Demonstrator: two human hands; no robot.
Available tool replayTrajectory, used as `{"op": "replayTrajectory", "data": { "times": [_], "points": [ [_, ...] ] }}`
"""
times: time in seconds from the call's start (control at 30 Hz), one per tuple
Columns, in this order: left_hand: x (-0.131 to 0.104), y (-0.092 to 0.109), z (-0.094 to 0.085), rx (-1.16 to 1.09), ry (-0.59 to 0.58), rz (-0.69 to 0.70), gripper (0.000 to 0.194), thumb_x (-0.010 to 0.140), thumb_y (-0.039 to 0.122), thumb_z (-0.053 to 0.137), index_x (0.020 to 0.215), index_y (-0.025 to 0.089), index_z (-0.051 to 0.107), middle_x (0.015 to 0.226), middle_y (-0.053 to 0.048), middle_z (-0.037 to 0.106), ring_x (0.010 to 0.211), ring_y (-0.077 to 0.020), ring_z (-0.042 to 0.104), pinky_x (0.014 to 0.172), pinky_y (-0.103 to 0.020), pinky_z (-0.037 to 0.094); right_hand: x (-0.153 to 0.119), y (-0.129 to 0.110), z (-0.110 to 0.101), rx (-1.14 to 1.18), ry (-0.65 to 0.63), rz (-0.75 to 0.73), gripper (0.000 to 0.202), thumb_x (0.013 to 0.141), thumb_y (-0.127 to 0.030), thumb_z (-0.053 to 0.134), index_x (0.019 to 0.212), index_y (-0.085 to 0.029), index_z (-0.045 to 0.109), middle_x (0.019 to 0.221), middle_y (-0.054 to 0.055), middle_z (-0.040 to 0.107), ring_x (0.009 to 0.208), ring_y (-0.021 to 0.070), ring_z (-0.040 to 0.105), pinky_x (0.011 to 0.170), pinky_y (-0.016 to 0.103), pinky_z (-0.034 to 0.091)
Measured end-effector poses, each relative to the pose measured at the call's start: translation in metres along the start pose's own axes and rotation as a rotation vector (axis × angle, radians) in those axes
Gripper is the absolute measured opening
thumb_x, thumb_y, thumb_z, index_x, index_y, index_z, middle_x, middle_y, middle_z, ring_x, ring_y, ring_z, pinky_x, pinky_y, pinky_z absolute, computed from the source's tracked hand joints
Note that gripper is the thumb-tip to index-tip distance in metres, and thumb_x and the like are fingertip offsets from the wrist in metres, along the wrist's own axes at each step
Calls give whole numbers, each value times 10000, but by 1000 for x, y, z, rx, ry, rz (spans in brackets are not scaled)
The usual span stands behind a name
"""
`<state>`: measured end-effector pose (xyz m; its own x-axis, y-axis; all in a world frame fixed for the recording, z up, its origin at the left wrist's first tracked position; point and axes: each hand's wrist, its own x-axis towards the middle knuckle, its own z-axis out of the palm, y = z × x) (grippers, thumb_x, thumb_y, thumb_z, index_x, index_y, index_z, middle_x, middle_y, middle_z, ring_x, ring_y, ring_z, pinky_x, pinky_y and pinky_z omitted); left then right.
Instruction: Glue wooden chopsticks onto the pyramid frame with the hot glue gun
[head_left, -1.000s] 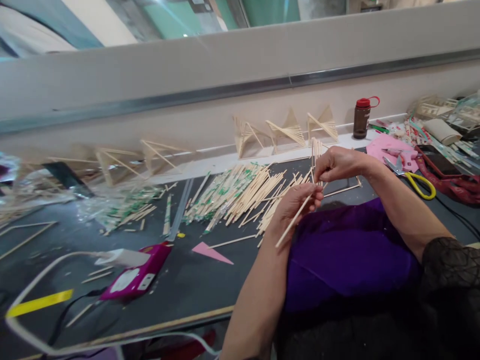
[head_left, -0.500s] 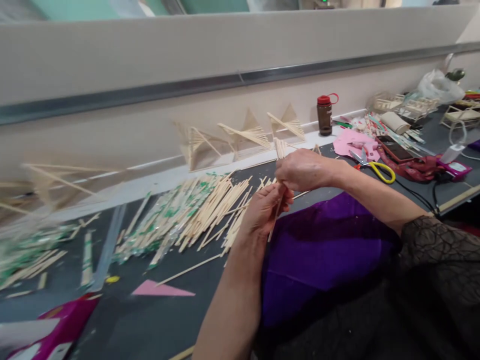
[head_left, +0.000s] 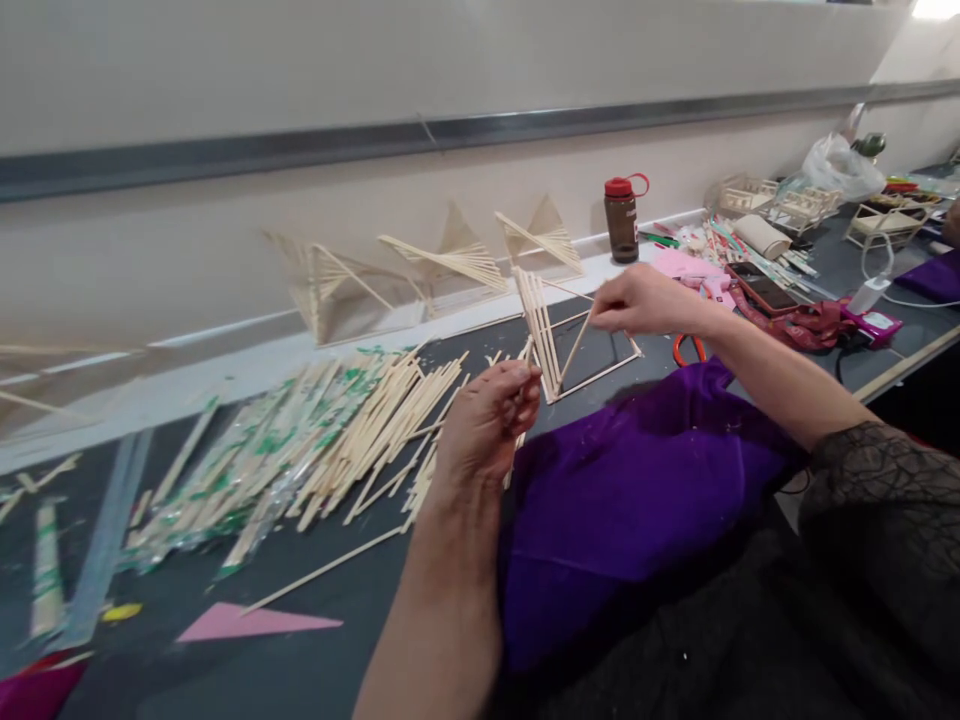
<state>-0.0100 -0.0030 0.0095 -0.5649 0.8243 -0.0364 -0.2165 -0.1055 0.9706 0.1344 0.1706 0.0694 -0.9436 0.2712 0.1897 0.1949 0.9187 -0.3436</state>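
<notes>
My left hand (head_left: 499, 415) is closed in a pinch around a thin wooden chopstick (head_left: 518, 455), whose ends show above and below the fingers. To its right, my right hand (head_left: 637, 300) has its fingertips closed on another chopstick (head_left: 574, 352), which slants down toward the front corner of a stick frame (head_left: 600, 376). That frame stands on the dark table, with several chopsticks fanned along its left side (head_left: 538, 325). The right fingers partly cover the upper end of the slanting stick. Whether its lower end touches the frame, I cannot tell.
Loose chopsticks (head_left: 375, 435) and wrapped ones (head_left: 255, 450) lie left of my hands. Finished-looking twisted stick frames (head_left: 450, 262) lean along the wall. A bottle (head_left: 622, 225), orange-handled scissors (head_left: 688, 348) and a phone (head_left: 772, 293) are at right. Purple cloth (head_left: 600, 510) covers my lap.
My hands were together at the frame; now they are apart, the right one farther right with a slanting chopstick. The view has shifted, and more of the stick frame shows.
</notes>
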Motion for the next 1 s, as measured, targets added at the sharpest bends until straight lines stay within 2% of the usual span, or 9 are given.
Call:
{"op": "replayTrajectory", "data": {
  "times": [0.07,0.17,0.3,0.4,0.57,0.67,0.73,0.9,1.0],
  "points": [
    [-1,-1,2,2,16,4,137,535,256,712,584,151,640,479,36,473,371,-31,327,336,-154,181,-24,34,-6,-198,-23,187,266,866,-167,514,870,-81,765,787,87,716,727,162,612,708,268,391],
    [-2,-3,3,16,14,-8,137,532,256,716,599,151,659,493,28,509,360,-37,354,333,-157,186,-63,82,-4,-532,-95,533,369,920,-217,449,1005,-80,781,1019,188,745,923,272,673,740,329,427],
    [-2,-5,6,30,17,-29,159,513,258,735,607,147,672,499,26,535,355,-38,370,334,-154,197,-98,113,15,-572,-190,791,412,926,-355,519,1101,-74,764,1073,236,735,1013,339,687,746,375,476],
    [-2,-6,8,42,38,-38,157,498,254,734,594,148,669,487,26,539,351,-38,368,333,-154,199,-103,114,29,-554,-162,795,456,924,-424,536,1110,-72,759,1080,258,727,1028,359,689,752,393,490],
    [-2,-6,9,68,45,-25,161,496,256,738,596,146,675,487,27,540,351,-40,376,332,-156,207,-98,109,33,-480,-71,766,331,899,-212,522,1078,-52,749,1051,294,721,1002,353,689,747,389,453],
    [-2,-7,9,74,48,-6,154,518,260,733,605,149,672,498,26,543,357,-40,380,338,-155,212,-100,105,26,-500,23,776,349,926,-216,477,1094,-30,720,1029,300,716,982,360,688,744,392,435],
    [-1,-8,8,69,62,6,153,530,266,732,612,152,670,505,27,545,360,-40,381,342,-156,213,-101,103,18,-531,135,786,382,964,-272,435,1119,-34,690,1037,283,713,965,360,687,734,390,434],
    [-1,-7,8,17,109,22,194,525,291,746,629,151,664,509,32,538,384,-40,390,356,-153,216,-89,95,-12,-468,614,815,326,953,-277,413,1094,-104,651,1032,191,704,937,283,657,782,372,448],
    [0,-5,5,-13,136,34,229,515,312,763,637,148,659,504,39,534,385,-36,381,356,-153,212,-68,79,-26,-305,755,669,299,922,-207,400,1090,-110,627,1014,182,688,921,235,622,820,356,445]
  ]
}}
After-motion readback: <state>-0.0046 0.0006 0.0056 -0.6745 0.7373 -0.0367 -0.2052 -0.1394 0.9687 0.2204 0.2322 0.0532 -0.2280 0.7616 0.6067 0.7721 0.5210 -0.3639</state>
